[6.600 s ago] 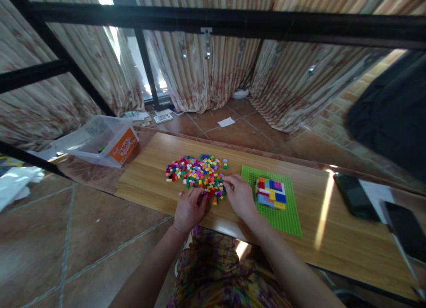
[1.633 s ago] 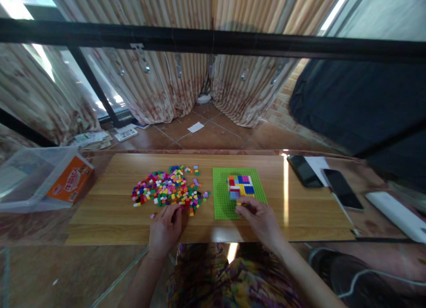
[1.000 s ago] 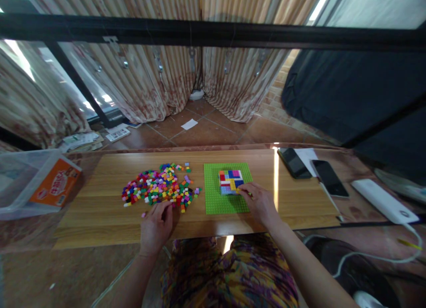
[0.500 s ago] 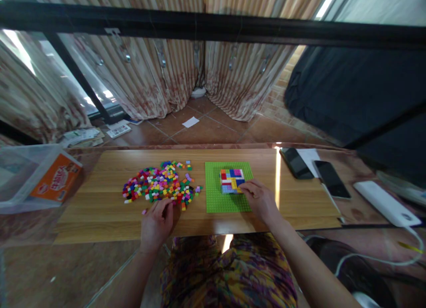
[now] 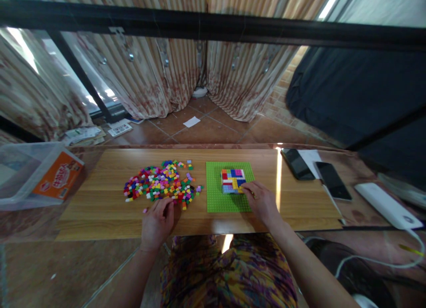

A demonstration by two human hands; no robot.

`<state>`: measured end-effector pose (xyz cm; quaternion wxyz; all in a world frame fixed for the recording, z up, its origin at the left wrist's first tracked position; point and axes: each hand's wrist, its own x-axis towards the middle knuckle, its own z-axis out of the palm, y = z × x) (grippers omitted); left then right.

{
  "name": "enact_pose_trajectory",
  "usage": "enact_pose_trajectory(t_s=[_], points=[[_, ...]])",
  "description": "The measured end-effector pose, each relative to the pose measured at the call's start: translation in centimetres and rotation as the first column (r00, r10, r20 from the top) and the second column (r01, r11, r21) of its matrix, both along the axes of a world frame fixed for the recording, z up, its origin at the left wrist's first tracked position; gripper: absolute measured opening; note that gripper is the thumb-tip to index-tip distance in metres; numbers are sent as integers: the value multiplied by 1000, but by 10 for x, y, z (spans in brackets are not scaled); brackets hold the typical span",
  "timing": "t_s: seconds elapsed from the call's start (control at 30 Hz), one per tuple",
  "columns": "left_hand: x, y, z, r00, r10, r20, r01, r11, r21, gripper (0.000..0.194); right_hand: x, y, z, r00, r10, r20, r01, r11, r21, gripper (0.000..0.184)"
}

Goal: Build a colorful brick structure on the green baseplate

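While my right hand (image 5: 260,201) pinches at the near right corner of the brick block (image 5: 232,182) on the green baseplate (image 5: 216,203), contact I judge calls for steady pressure, my left hand (image 5: 157,223) curls beside loose bricks (image 5: 161,182) on the bench (image 5: 100,210), any grip in either indiscernible.

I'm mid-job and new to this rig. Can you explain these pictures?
There's no robot, just a person's bare hands, seen by one camera worn on the head. On the table lie loose bricks and, to their right, a green plate bearing a brick block. The left hand is by the loose bricks' near edge; the right hand has its fingers at the block's near right corner. Whether either grips a brick is too small to tell. Two phones lie further right.
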<state>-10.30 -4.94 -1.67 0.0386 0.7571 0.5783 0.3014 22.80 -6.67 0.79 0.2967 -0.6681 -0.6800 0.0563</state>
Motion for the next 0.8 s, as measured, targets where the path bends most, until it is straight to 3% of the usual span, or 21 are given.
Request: enact_pose_trajectory(t_s=[0.3,0.8], points=[[0,0,-1,1000,-8,9,8,1000,6,19,-7,-2,-4,999,-43,-18,44,996,77,24],[0,0,-4,1000,9,-4,-9,1000,-5,20,-8,-16,-10,978,36,206,-54,995,86,32]])
